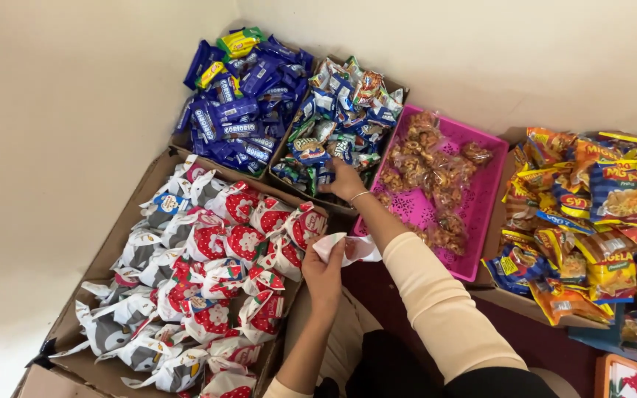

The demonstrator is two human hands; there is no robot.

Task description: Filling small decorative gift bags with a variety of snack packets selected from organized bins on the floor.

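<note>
The right hand (346, 180) reached forward, fingers curled onto the mixed packets (340, 118) in the middle box; the nearer left hand (324, 274) pinched a red-and-white wrapper (354, 248) beside the left box (149, 184)

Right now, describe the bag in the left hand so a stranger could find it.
Start at the big cardboard box of red-and-white bags on the left. Just off its right edge, the left hand holds one small bag. Unlike its neighbours, it is lifted clear of the box.

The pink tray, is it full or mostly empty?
Partly filled: the pink tray holds clear snack bags at the far end; bare mesh shows nearer.
</note>
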